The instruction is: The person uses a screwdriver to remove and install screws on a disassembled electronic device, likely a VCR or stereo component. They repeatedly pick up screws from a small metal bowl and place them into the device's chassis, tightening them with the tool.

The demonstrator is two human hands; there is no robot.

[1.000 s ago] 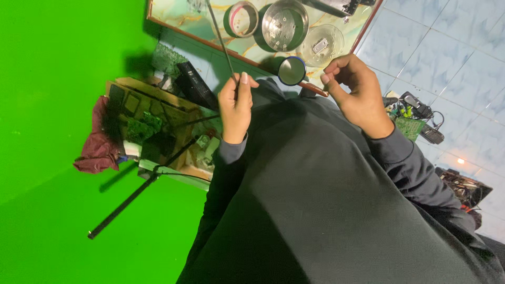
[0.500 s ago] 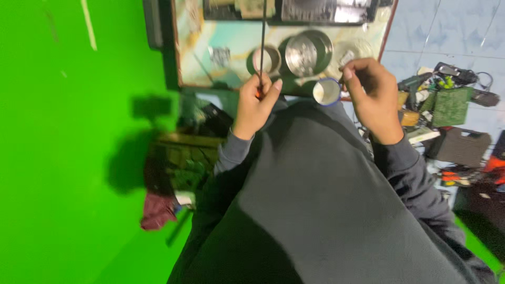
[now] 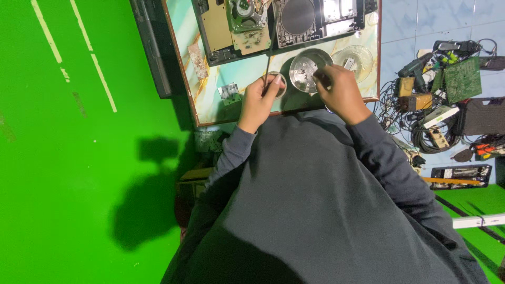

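Left hand [image 3: 258, 102] now over the table [image 3: 210, 63], grip clamped on a thin rod [image 3: 269, 55], right hand [image 3: 342, 92] moved onto the metal bowl [image 3: 307, 66], its grip unclear

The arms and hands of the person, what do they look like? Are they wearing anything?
Both arms are covered by long dark grey sleeves that end at the wrists. The left hand and right hand are bare: no gloves, and no rings or watch that I can make out.

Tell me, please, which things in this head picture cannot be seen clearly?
- Right hand: its fingertips are curled under at the metal bowl, so any held part is hidden.
- Thin rod in the left hand: its tip is too small.
- Opened device: cut off by the top edge.
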